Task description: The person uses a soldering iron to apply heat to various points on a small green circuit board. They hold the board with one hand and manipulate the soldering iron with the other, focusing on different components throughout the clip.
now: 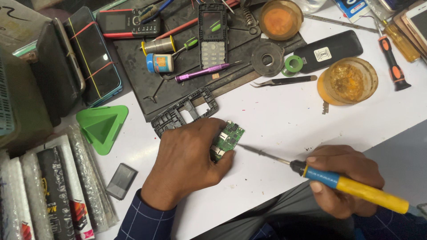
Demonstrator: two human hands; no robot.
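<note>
My left hand (pixel 189 162) rests on the white table and pinches a small green circuit board (pixel 229 138) between thumb and fingers, tilted up off the surface. My right hand (pixel 344 178) grips a soldering iron (pixel 356 186) with a blue and yellow handle. Its thin metal tip reaches left and touches the right edge of the board. A black plastic phone frame (pixel 184 112) lies just behind my left hand.
A dark work mat (pixel 178 66) at the back holds a phone keypad housing (pixel 212 35), solder spool (pixel 159 45), small jar (pixel 160 63) and purple screwdriver (pixel 202 72). Tweezers (pixel 284 81), two amber tubs (pixel 349 81), a green triangular stand (pixel 101 126) and wrapped packages (pixel 49 191) surround them.
</note>
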